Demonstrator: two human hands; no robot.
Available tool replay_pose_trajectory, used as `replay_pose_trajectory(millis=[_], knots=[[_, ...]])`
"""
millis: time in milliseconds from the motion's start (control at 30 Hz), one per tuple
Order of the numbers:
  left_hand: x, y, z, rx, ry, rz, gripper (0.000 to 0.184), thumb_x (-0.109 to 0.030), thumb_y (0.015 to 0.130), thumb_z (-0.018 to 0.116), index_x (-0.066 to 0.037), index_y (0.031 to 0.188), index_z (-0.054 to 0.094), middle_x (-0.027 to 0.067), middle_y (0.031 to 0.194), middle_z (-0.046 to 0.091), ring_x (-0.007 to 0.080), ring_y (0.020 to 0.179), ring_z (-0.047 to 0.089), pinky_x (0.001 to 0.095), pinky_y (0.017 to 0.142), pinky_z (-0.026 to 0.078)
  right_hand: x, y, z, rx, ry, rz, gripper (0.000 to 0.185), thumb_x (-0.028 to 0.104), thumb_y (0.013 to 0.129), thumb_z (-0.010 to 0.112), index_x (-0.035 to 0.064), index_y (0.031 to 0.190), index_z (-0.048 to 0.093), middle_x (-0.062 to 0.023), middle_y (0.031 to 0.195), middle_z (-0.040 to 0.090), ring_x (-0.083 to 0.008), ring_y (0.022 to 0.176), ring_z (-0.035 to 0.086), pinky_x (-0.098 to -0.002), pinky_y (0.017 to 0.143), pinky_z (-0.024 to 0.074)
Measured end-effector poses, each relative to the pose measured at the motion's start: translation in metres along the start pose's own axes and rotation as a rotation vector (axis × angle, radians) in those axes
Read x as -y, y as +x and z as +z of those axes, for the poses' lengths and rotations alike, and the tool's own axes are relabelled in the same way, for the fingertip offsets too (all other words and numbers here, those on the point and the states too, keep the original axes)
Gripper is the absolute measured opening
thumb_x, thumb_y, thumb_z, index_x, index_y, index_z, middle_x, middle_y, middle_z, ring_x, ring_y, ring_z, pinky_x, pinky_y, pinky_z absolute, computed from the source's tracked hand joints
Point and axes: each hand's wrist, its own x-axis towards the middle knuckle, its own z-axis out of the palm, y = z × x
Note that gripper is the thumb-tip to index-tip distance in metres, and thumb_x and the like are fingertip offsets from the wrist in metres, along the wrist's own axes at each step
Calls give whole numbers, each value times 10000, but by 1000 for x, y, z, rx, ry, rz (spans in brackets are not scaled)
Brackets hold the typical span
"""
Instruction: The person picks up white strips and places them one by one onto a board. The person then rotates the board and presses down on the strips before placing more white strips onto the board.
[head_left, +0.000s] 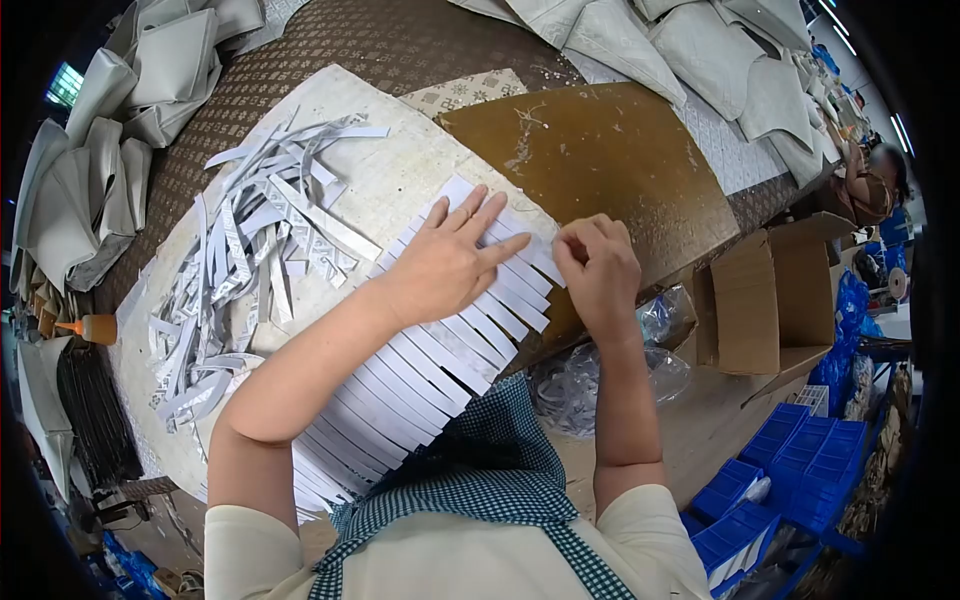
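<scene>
A row of narrow white strips [408, 372] lies side by side across the pale board [375, 120], their ends jutting past its near edge. My left hand [447, 262] rests on the upper strips with its fingers spread flat. At the right ends of the topmost strips, my right hand [603, 268] has thumb and fingers pinched together; whatever is between the fingertips is too small to make out. A tangled heap of loose cut strips [262, 215], some printed with a grey pattern, lies on the board left of my hands.
A brown board [610, 160] lies beyond my right hand. Folded pale pieces [170, 75] are stacked at the left and back. An orange-tipped glue bottle [97, 328] is at the left. An open cardboard box [770, 300], clear plastic bags [600, 385] and blue bins [800, 455] stand right. Another person [875, 185] sits far right.
</scene>
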Motion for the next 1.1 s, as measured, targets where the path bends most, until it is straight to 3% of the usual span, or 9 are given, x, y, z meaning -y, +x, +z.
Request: replay_pose_trajectory(millis=[67, 167, 300, 600, 700, 733, 867, 1033, 1100], knots=[[-11, 1, 5, 85, -58, -71, 582, -508, 963, 562, -230, 1473, 522, 278, 1598, 270, 488, 1485, 228, 702, 1119, 233, 0, 18, 5, 21, 97, 16, 95, 152, 828, 730, 88, 888, 693, -41, 852, 657, -254, 804, 633, -389, 708, 518], [-25, 3, 4, 101, -9, -136, 637, -574, 949, 550, -233, 1484, 505, 261, 1605, 268, 477, 1492, 217, 702, 1117, 241, -3, 47, 22, 92, 365, 139, 114, 166, 834, 732, 81, 904, 702, -46, 863, 668, -256, 801, 657, -380, 723, 523], [-24, -2, 12, 63, -5, -130, 691, -626, 928, 545, -242, 1498, 485, 244, 1615, 257, 471, 1501, 194, 715, 1117, 229, 1, 69, 31, 228, 151, 150, 130, 216, 839, 715, 94, 879, 693, -53, 869, 672, -254, 803, 671, -381, 719, 523], [-15, -5, 14, -3, -122, -91, 618, -530, 919, 617, -231, 1453, 540, 227, 1586, 325, 445, 1494, 241, 714, 1094, 256, -6, 62, 49, 119, 64, 8, 106, 194, 889, 636, 90, 873, 626, -70, 870, 636, -297, 798, 640, -429, 700, 504], [18, -10, -6, -220, -425, -143, 490, -346, 898, 701, -85, 1306, 627, 192, 1431, 527, 372, 1318, 494, 495, 1078, 410, -7, 56, 45, 65, 276, 26, 91, 146, 905, 630, 58, 900, 607, -71, 838, 586, -227, 724, 583, -369, 671, 481], [31, -16, -17, -370, -271, -185, 426, -262, 878, 713, -44, 1236, 645, 165, 1293, 611, 357, 1184, 569, 431, 1026, 450, -8, 54, 44, 54, 357, 47, 90, 135, 913, 627, 49, 906, 605, -58, 820, 571, -192, 703, 559, -342, 655, 471], [106, -41, -51, -440, 12, -656, 372, -284, 876, 706, -35, 1151, 684, 161, 1101, 644, 330, 1057, 614, 431, 924, 494, -19, 39, 39, -29, 639, 167, 93, 105, 954, 601, 24, 909, 596, 12, 767, 505, -66, 668, 447, -240, 597, 404], [131, -54, -58, -100, -33, -955, 253, -279, 839, 740, -52, 950, 737, 153, 1008, 691, 328, 932, 671, 454, 816, 530, -23, 32, 20, -44, 834, 297, 130, 115, 995, 547, 34, 899, 580, 38, 727, 493, -36, 641, 426, -208, 567, 348], [142, -62, -49, -167, -72, -931, 206, -243, 838, 729, -45, 894, 734, 148, 963, 695, 330, 897, 677, 444, 797, 531, -18, 16, -2, -17, 959, 327, 134, 117, 996, 537, 42, 892, 575, 33, 726, 501, -37, 635, 438, -205, 567, 342]])
